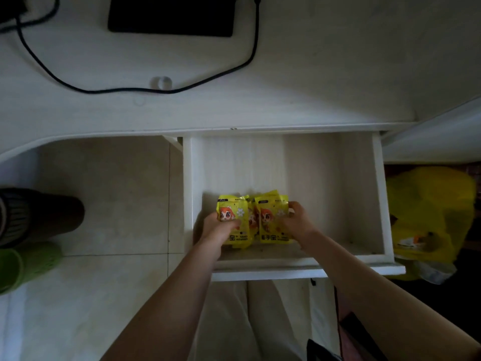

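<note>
Head view, and it's the only one I've got. I'm looking straight down into a white drawer [380,199], pulled out from under a white desk [325,74]. Both arms reach in over the drawer's front edge.

The yellow packets [244,214] are bunched at the front of the drawer, nearer its left wall than its right, with a cartoon face printed on each. The rest of the drawer floor behind them is bare white board.

The left hand [218,229] has its fingers curled round the packet closest to the drawer's left wall, with the thumb lying over the printed face. That's a firm grip.

The right hand [299,220] is clamped on the other side of the bunch, fingers wrapped over the right edge of the packet there. I can see at least three packets between the two hands, overlapping; I can't tell the exact count.

Beyond the drawer, on the desk, a black cable [114,90] loops across, and a flat black slab [171,16] lies at the far edge. A small clear ring [161,83] sits just behind the cable's loop.

Right of the drawer, down low, a yellow bag [429,204] is slumped against it. Left of the drawer, across the tiled floor [117,191], there's a dark round container [52,214] with a green shoe [31,267] next to it.
</note>
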Action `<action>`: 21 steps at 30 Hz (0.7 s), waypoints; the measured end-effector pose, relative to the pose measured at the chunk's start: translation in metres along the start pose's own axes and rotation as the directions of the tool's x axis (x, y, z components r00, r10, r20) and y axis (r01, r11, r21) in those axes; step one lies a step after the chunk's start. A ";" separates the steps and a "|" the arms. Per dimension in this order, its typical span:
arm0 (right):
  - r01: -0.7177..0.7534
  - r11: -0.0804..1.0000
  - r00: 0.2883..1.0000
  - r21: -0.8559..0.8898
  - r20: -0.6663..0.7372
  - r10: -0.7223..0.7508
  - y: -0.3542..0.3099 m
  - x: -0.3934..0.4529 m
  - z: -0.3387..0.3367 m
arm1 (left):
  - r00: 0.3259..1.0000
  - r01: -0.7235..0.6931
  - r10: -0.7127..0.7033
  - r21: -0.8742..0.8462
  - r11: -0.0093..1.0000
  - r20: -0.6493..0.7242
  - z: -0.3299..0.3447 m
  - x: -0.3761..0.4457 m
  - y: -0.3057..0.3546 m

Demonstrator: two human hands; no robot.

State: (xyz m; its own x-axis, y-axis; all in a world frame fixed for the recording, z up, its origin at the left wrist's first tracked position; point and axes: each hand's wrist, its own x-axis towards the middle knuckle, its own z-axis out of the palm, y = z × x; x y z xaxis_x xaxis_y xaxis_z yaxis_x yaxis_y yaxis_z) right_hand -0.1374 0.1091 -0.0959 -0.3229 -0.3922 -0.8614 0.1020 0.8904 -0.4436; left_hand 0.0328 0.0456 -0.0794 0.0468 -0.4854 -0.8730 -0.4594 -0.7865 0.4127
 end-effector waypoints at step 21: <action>0.186 0.788 0.978 -0.587 0.034 -0.206 -0.021 -0.057 -0.036 | 0.959 -0.266 0.276 0.561 0.784 0.069 -0.031 -0.041 0.005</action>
State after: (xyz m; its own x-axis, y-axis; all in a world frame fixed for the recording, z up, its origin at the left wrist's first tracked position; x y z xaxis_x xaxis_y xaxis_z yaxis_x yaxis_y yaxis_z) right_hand -0.1554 0.1213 -0.0281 -0.3049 -0.5747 -0.7595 -0.5321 0.7641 -0.3646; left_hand 0.0564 0.0501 -0.0333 -0.1431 -0.6564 -0.7408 -0.8699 -0.2735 0.4104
